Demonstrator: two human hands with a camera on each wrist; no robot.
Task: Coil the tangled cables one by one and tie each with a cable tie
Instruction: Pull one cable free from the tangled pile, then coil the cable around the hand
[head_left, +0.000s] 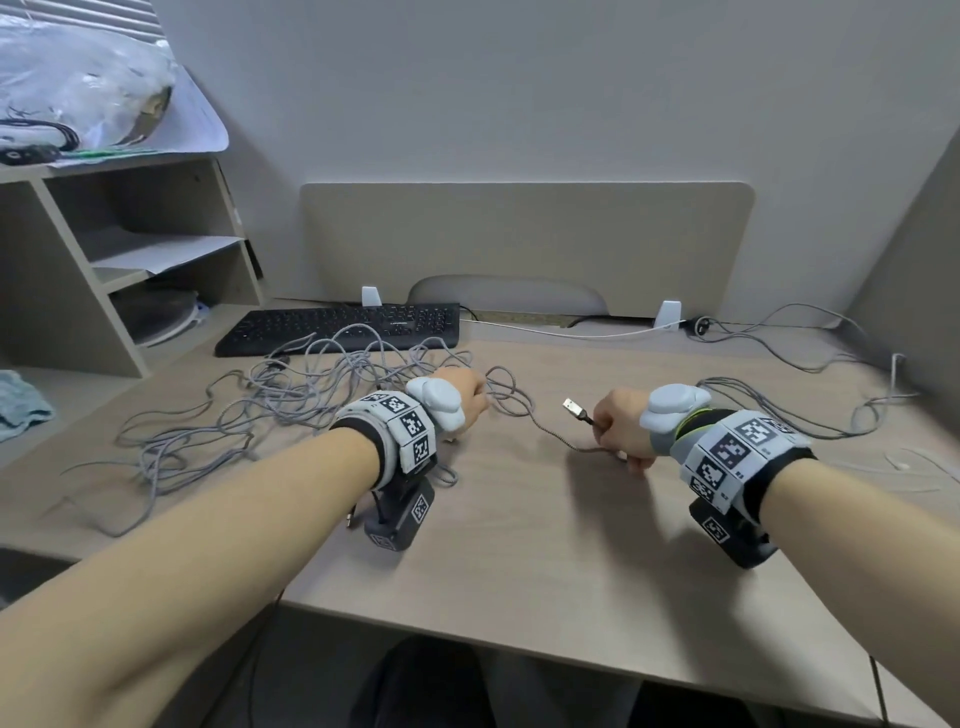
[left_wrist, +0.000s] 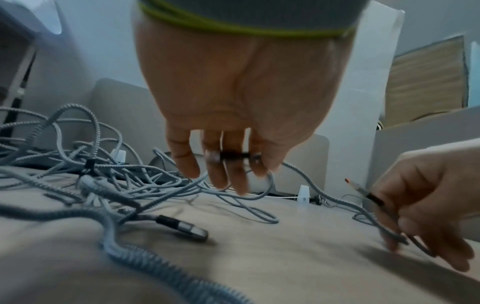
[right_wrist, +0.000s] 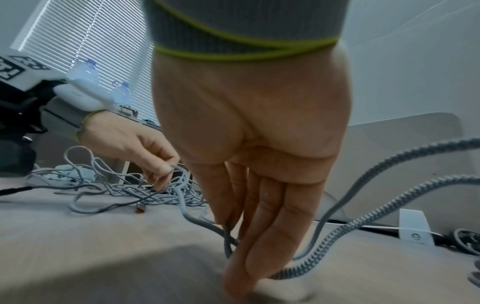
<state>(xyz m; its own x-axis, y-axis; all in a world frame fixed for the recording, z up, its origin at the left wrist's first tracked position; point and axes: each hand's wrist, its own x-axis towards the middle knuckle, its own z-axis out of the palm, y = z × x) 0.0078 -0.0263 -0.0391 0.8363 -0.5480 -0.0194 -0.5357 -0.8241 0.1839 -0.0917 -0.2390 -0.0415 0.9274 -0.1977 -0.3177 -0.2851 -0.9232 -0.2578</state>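
A tangle of grey braided cables sprawls over the left half of the desk. My left hand hovers at the tangle's right edge and pinches one strand between thumb and fingers. One grey cable runs from there to my right hand, which grips it just behind its USB plug. The plug points up and to the left. My right fingertips reach down to the desk top.
A black keyboard lies behind the tangle, below a beige divider panel. A shelf unit stands at the left. More grey cable trails along the right side. A loose USB plug rests near my left wrist.
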